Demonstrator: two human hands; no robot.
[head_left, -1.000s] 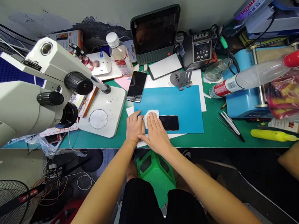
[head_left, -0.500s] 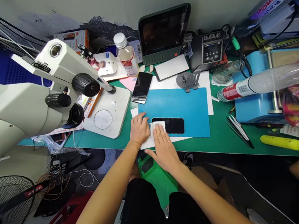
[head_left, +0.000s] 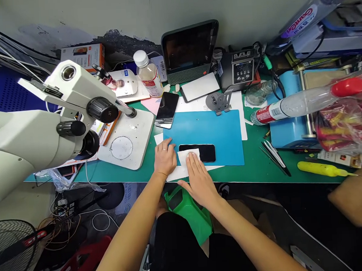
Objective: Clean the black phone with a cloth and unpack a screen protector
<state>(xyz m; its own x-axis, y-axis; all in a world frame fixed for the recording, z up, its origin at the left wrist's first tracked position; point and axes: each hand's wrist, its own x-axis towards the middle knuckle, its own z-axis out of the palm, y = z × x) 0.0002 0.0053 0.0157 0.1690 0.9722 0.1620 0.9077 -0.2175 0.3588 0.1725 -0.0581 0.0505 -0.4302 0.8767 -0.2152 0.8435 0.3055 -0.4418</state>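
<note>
**Wipe flattened over the left part of the phone, hands now apart**

A second ago the white wipe (head_left: 183, 156) was bunched over the phone's left end, and the right thumb touched the left hand. Now the wipe lies flatter and wider, the phone's far left corner shows, and a clear gap separates the two hands.

The phone (head_left: 208, 153) lies dark side up on the near part of the blue mat (head_left: 205, 128), its long side running left to right. Its place on the mat looks unchanged. The wipe covers part of its left half; the right half is bare.

The right-hand grip (head_left: 199, 178) is laid flat, fingers straight and close together on the wipe, thumb spread out to the left; it pinches nothing. The left-hand grip (head_left: 165, 158) rests just beside the phone's left end, fingers bent; whether it pinches anything, I cannot tell.

Judging by this, pressure now falls through the flattened wipe onto the left half of the glass, with the right half untouched. White paper (head_left: 177, 175) sticks out on the near side of the mat, over the green surface (head_left: 249, 173).
</note>
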